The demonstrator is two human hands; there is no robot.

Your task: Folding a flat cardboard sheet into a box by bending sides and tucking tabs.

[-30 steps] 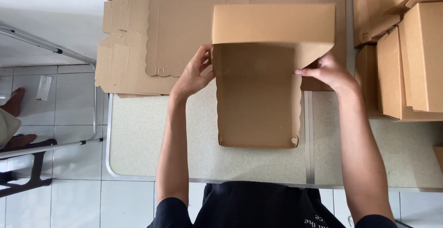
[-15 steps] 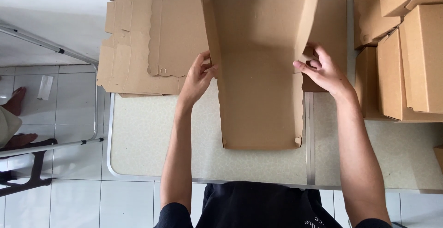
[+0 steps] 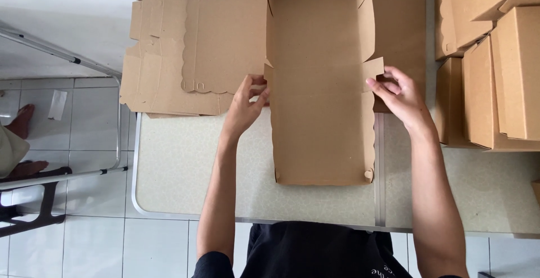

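While both arms reach out over the worktop, the cardboard box lies open and flat in the middle of it. The box is brown and long, with its far end running up past the top of the view. Its near end sits close to the person's body.

The left hand is on the left edge of the box, about halfway along. Its fingers are bent and pinch the edge there. The right hand is on the right edge, straight across from the left one. Its fingertips are closed on a small side flap that sticks out from the box. It looks like a pinch, but the thumb is partly hidden, so that is not sure.

A stack of flat cardboard sheets lies at the far left of the worktop, just beside the box and partly hanging off the edge. Folded boxes are piled on the right side. Down on the left is a white tiled floor with a metal frame standing on it.
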